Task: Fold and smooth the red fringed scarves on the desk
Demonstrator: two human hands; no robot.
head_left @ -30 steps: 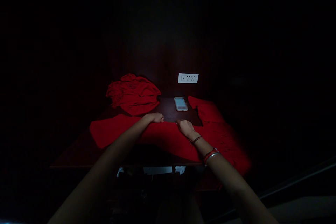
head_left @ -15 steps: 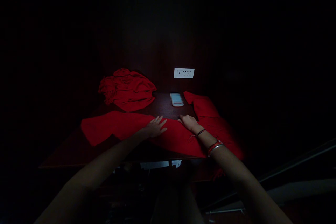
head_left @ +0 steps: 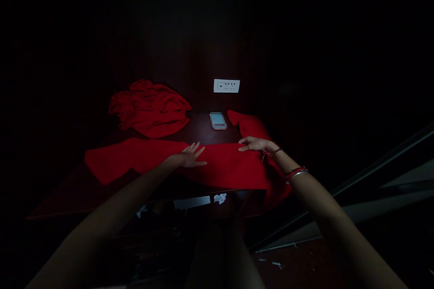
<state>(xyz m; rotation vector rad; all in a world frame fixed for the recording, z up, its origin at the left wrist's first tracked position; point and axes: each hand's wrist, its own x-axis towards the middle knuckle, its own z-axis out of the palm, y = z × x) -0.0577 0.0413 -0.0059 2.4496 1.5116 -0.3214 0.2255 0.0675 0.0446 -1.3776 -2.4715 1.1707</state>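
A long red scarf [head_left: 224, 167] with a fringed right end lies across the dark table, its near side along the front edge. My left hand [head_left: 191, 157] rests flat on its middle, fingers spread. At the scarf's far edge, to the right, my right hand [head_left: 254, 144] has thumb and fingers closed on the fabric. Red cloth [head_left: 251, 124] extends behind my right hand; whether it belongs to the same scarf I cannot tell. A gathered heap of red cloth [head_left: 156, 108] sits at the back left.
A pale phone-like object [head_left: 218, 120], blurred out, lies at the back of the table [head_left: 200, 128]. Above it a white socket plate [head_left: 227, 86] is fixed to the dark wall. Below the table edge are white papers [head_left: 192, 202]; small white scraps [head_left: 276, 264] lie on the floor.
My right hand has moved right along the scarf's far edge, and the fabric at the right has been drawn over. My left hand stays flat on the scarf. The view has shifted slightly.
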